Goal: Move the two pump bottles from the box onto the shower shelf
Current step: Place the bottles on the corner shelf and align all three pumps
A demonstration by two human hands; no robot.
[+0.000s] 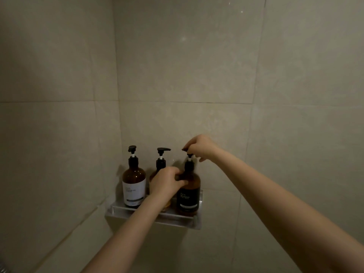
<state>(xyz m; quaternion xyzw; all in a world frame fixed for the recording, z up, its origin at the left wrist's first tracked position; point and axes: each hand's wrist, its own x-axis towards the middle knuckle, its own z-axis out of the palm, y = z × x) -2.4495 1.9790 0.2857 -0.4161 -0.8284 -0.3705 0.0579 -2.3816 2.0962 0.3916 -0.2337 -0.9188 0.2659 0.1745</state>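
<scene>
Three amber pump bottles stand on a metal shower shelf [118,210] fixed in the tiled corner. The left bottle [134,186] has a white label. The middle bottle [161,164] is mostly hidden behind my left hand. The right bottle [189,196] has a black label. My left hand [167,181] grips the shoulder of the right bottle. My right hand [199,147] pinches that bottle's black pump head from above. No box is in view.
Beige tiled walls meet in a corner behind the shelf. A bit of metal hose or fitting [5,267] shows at the bottom left edge.
</scene>
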